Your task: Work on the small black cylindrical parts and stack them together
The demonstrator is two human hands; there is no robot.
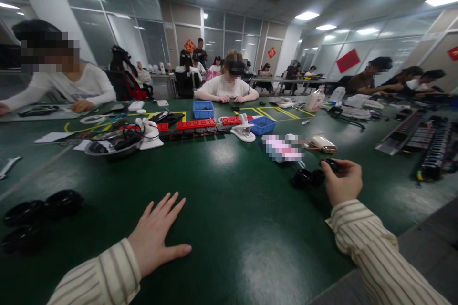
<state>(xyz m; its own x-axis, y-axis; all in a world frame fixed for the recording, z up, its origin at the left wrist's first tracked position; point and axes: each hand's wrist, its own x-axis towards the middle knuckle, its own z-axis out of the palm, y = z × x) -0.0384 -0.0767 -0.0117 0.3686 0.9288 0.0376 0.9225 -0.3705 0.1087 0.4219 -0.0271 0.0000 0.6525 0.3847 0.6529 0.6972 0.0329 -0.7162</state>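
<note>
My left hand (157, 236) lies palm down over the green table (229, 209), its fingers spread and nothing in them. On the right, my right hand (343, 181) pinches a glossy black round piece (331, 164), mostly covered by the fingers. Just left of that hand stand two more black ring-like pieces, one larger (302, 177) and one smaller (317, 177). Several shiny black rounded pieces (64, 202) sit together at the far left, beyond my left hand. What exactly these black pieces are, I cannot tell.
Across the middle run red power strips (196, 125), blue baskets (203, 109), white clips (244, 128) and a metal bowl (114, 147). A blurred pink item (282, 147) and a gold-white device (323, 144) lie near my right hand. People sit around the table.
</note>
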